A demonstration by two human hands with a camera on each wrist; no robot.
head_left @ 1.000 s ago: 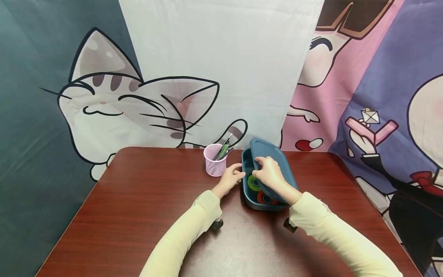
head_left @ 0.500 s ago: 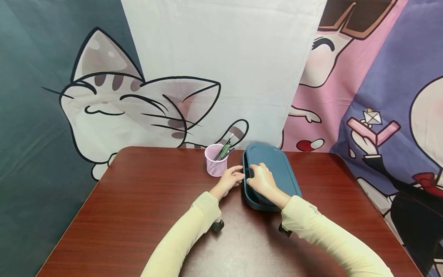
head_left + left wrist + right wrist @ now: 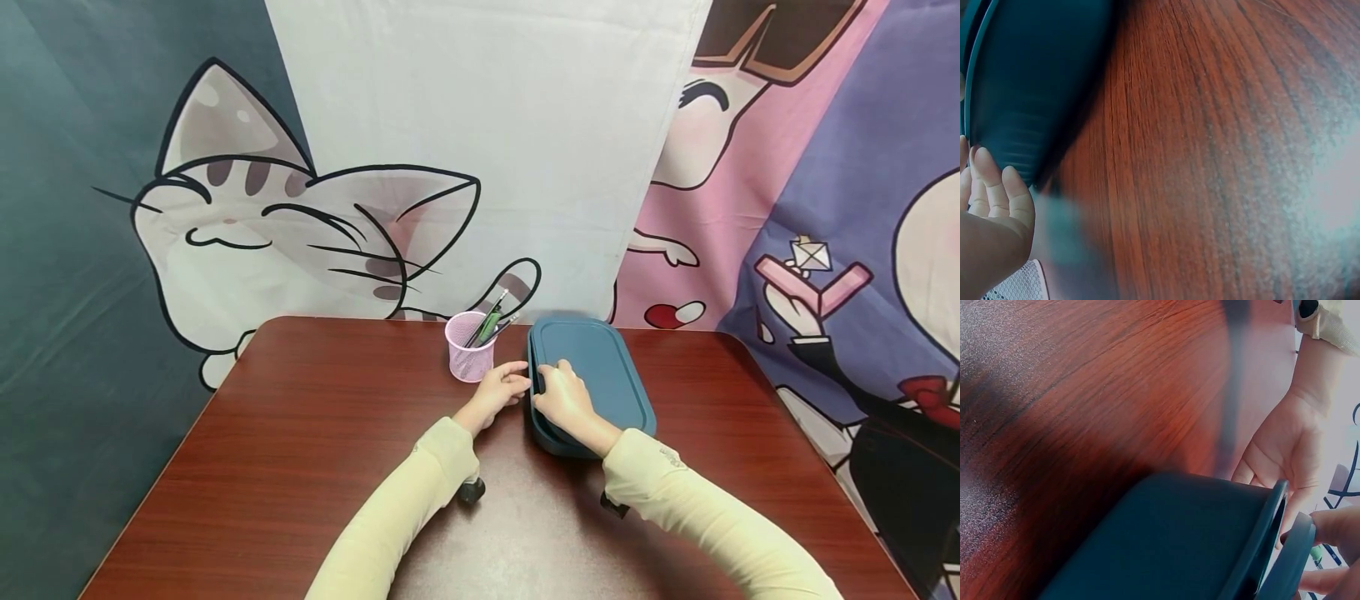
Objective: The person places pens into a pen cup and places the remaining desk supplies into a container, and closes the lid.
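Observation:
A dark blue lidded plastic box (image 3: 564, 448) stands at the back of the table. Its blue lid (image 3: 611, 375) lies over the top, with a narrow dark gap along the left edge. My right hand (image 3: 567, 397) pinches that left edge of the lid. In the right wrist view, the lid edge (image 3: 1291, 562) sits between the right thumb and fingers, slightly off the box rim. My left hand (image 3: 495, 396) is at the box's left side, fingers loosely extended. The left wrist view has its fingertips (image 3: 1013, 178) at the ridged outer wall. The box's contents are hidden.
Just left of the box stands a pink mesh pen cup (image 3: 470, 354) holding several pens and a green item. The reddish-brown wooden table (image 3: 315, 450) ends at the back against a cartoon-printed cloth (image 3: 480, 125).
The right hand has lowered the tilted lid onto the box, covering the green and orange rings that showed inside. The left hand has stayed at the box's left side.

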